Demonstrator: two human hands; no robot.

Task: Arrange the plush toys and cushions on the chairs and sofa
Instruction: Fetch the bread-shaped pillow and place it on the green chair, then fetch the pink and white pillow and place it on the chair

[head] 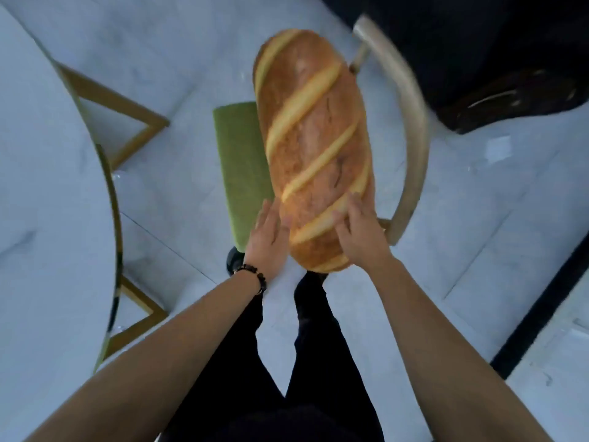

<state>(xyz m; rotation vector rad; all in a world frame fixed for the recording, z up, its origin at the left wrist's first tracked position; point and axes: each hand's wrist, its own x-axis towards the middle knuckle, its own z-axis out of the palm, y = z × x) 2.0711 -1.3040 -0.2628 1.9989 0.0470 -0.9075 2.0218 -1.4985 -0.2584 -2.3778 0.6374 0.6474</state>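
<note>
Marble-topped bench (38,193) filled the left edge of my view, round, with a gold-coloured rim and angled gold legs under it. Floor (178,74) was pale, glossy tile. Next came the chair (414,129): green seat pad (237,161) showing on its left side, curved beige backrest arcing round the right. Bread-shaped cushion (314,148), long and brown with pale diagonal slashes, lay lengthwise over the seat, covering most of it; far end pointed away from me, near end overhung toward my legs. I could not tell whether it rested fully on the seat or was partly held up.

My left hand (269,237), beaded bracelet (255,275) on the wrist, was flat against the cushion's lower left flank, fingers extended and nearly straight. My right hand (358,228) lay on the lower right of the cushion, fingers spread and bent over its top face. Neither hand was closed around it; both pressed from opposite sides. Black trousers (318,330) were visible below, between my forearms. Dark furniture (478,59) sat at upper right, blurred; a dark strip (541,307) crossed the floor at right.
</note>
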